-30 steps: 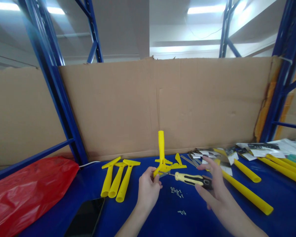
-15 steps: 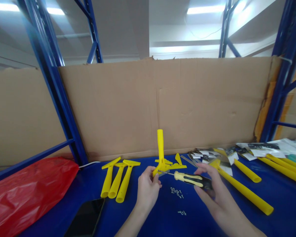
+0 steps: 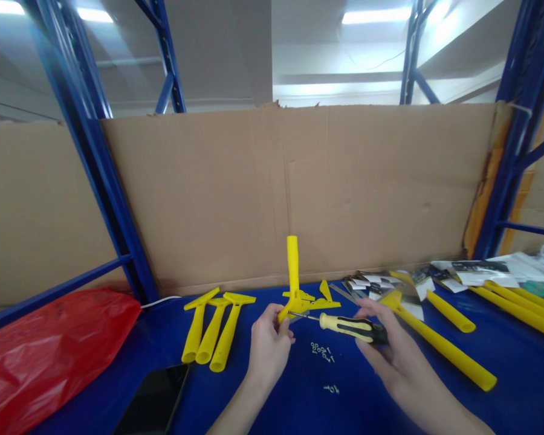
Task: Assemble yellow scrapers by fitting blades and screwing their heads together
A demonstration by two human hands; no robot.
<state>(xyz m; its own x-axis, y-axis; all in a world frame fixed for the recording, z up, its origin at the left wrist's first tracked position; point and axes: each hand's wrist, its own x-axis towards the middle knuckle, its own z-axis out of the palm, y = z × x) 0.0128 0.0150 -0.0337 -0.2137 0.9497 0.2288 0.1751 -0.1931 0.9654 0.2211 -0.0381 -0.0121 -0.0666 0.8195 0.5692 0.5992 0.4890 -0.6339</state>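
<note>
My left hand (image 3: pixel 271 345) is closed on the head of a yellow plastic scraper (image 3: pixel 292 266), whose hollow handle points upward. A thin metal blade partly shows below the head, near my fingers. In my right hand (image 3: pixel 401 359) is a screwdriver (image 3: pixel 349 326) with a cream and black handle, held nearly level. Its tip meets the scraper head beside my left thumb; the exact contact is too small to make out. Small screws and nuts (image 3: pixel 320 349) lie on the blue table below the screwdriver. Behind the held scraper are loose yellow plastic pieces (image 3: pixel 324 304).
Three yellow T-shaped scrapers (image 3: pixel 226 332) lie left of my hands, near a black phone (image 3: pixel 154 399) and a red plastic bag (image 3: pixel 54 356). To the right are a long yellow scraper (image 3: pixel 448 344), yellow tubes (image 3: pixel 451 311) and packaging (image 3: pixel 485 275). A cardboard wall (image 3: pixel 208 199) stands behind.
The right-hand fingers have shifted slightly on the screwdriver handle, its tip still at the scraper head. The whole view has moved a little; the scraper stays in my left hand.
</note>
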